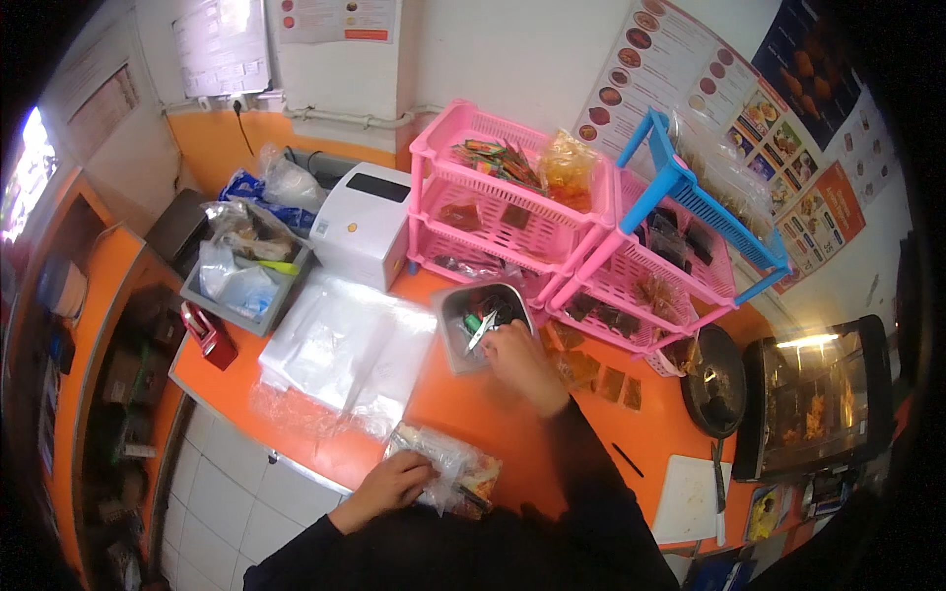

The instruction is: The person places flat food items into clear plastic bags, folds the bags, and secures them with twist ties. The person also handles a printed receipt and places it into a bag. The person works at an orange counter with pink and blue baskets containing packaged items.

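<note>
My right hand [517, 362] reaches over the near rim of a small metal tub [448, 332], its fingers at a pair of scissors [482, 330]; whether they grip it cannot be told. Something green and other dark things lie in the tub too. My left hand [399, 480] rests on a clear plastic-wrapped package [443, 462] at the counter's near edge. A dark strip lies across the package, and its contents are hard to make out. Left of the tub spreads a stack of clear plastic sheets or bags [347, 340].
Pink plastic racks [510, 229] with sachets and a blue-framed shelf [665, 162] stand behind. A white machine [362, 229], a grey bin [277, 310] and a red stapler-like tool [211, 340] are left. At right are a round black pan [713, 391], a cutting board [684, 502] and a knife [718, 480].
</note>
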Tool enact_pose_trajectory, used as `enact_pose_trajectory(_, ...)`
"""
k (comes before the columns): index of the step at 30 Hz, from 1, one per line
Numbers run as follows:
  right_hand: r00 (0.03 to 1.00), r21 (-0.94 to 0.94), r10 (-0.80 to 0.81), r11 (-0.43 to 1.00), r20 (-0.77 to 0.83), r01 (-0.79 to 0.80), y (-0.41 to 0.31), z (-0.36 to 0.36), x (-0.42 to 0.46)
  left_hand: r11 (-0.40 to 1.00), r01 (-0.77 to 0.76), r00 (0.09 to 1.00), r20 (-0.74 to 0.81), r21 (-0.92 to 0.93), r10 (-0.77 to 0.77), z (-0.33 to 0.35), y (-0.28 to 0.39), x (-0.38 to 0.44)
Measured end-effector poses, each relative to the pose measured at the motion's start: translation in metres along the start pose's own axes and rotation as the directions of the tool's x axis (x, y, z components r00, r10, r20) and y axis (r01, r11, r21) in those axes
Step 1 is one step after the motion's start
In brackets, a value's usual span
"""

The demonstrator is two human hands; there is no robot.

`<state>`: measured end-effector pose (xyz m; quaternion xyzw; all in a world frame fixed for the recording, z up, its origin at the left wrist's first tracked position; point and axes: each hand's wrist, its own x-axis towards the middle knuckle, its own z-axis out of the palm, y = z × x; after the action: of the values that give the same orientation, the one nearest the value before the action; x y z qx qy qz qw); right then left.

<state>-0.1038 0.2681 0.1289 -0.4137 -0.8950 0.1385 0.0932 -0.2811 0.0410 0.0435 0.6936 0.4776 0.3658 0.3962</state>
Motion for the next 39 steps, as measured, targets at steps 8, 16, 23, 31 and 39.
enact_pose_trajectory(8,0.963,0.154,-0.268,0.953,0.023,0.262,-0.067,0.044,-0.122,0.803,-0.092,0.939,-0.217,0.589,0.267,0.000,0.039,0.004)
enact_pose_trajectory(16,0.987,0.632,-0.090,0.775,0.131,-0.013,-0.052,0.072,-0.143,0.757,-0.337,0.932,0.085,0.559,0.352,-0.001,0.027,-0.001)
enact_pose_trajectory(23,0.980,0.562,-0.164,0.824,0.113,0.073,-0.056,0.059,-0.132,0.709,-0.145,0.983,0.018,0.690,0.183,-0.003,0.042,0.002)
enact_pose_trajectory(31,0.934,0.198,-0.295,0.921,-0.202,0.334,-0.070,0.078,-0.147,0.875,0.255,0.967,-0.088,0.411,-0.241,-0.009,0.041,0.025)
enact_pose_trajectory(39,0.959,0.283,-0.048,0.950,-0.279,0.130,-0.080,0.088,-0.155,0.908,0.125,0.987,0.039,0.400,-0.153,-0.011,0.019,0.032)
